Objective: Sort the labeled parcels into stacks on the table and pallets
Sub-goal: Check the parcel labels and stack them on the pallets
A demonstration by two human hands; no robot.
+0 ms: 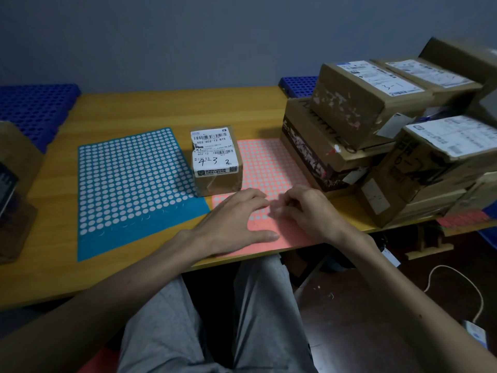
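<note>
Parcel (pixel 216 160) stands mid-table, straddling both dotted sheets, just beyond the left hand (pixel 236 219). Left lies flat and empty; right hand (pixel 304 208), curled, pinches nothing discernible.

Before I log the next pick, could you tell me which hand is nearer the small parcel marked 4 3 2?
Left. The left hand lies just in front of the small parcel; the right hand lies farther right.

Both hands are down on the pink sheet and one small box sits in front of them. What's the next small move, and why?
Probably peel one dot off the pink sticker sheet. The left hand lies flat, pinning the sheet, and the right hand curls its fingertips at the dots. The small parcel, hand-marked 4 3 2, sits close by, likely waiting for it.
</note>
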